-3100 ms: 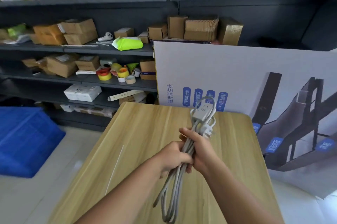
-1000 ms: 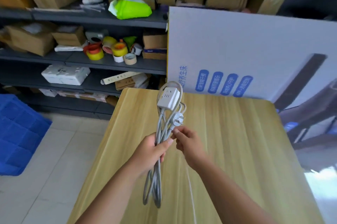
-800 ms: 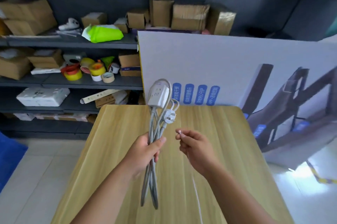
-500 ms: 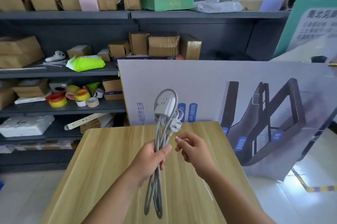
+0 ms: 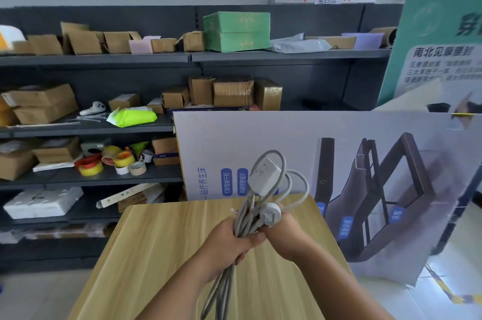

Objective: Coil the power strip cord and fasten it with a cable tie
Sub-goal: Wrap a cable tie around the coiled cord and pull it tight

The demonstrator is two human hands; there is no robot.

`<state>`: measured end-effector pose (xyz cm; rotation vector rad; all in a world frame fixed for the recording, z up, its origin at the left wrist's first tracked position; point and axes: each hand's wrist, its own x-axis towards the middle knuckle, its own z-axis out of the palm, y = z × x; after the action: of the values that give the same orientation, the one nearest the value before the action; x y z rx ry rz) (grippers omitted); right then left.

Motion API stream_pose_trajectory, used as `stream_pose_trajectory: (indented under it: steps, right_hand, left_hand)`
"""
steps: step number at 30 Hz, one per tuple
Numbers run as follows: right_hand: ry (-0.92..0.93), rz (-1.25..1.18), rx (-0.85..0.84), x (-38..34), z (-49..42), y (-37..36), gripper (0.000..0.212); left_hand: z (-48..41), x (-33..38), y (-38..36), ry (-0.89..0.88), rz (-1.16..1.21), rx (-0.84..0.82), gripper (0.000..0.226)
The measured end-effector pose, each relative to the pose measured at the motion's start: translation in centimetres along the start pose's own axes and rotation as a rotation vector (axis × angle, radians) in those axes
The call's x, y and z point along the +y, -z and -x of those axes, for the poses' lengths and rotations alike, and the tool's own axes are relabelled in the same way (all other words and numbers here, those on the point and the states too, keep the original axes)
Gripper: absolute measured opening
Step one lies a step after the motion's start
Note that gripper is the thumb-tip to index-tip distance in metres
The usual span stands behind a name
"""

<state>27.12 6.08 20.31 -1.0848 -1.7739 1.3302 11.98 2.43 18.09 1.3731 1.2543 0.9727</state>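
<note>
Above the wooden table, the coiled cord is gripped mid-length by the clenched left hand. The right hand, apart half a second ago, is now pressed against the bundle beside the plug; its grasp cannot be told. The bundle's long axis is held nearly upright, power strip topmost.

A stockroom or small warehouse is showing here: dark metal shelves are running along the wall, holding cardboard boxes, rolls of tape and a green carton, while a big printed product box is leaning behind a wooden table.
</note>
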Motion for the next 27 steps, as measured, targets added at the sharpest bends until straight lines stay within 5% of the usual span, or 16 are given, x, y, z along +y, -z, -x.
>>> stream_pose_trajectory:
  steps: [2,7,11,16,23,27]
  right_hand:
    - [0.008,0.023,-0.023,-0.1,0.1,0.1,0.025]
    - [0.044,0.068,0.017,-0.4,-0.2,-0.1,0.022]
    - [0.024,0.069,0.032,-0.5,-0.3,-0.5,0.026]
    - [0.030,-0.071,-0.010,-0.2,-0.1,-0.5,0.029]
    - [-0.029,0.289,0.138,0.4,-0.7,-0.4,0.031]
    - [0.109,0.465,0.286,1.2,-0.1,-1.2,0.016]
  left_hand:
    - [0.1,-0.3,0.1,0.003,0.039,0.003,0.027]
    - [0.4,-0.6,0.2,-0.057,0.088,-0.111,0.012]
    - [0.1,-0.7,0.1,-0.038,0.250,-0.045,0.051]
    - [-0.1,-1.1,0.9,-0.008,0.256,-0.019,0.038]
    - [-0.1,-1.7,1.5,-0.070,0.269,0.106,0.038]
    - [-0.3,-2.0,2.7,-0.073,0.310,0.188,0.030]
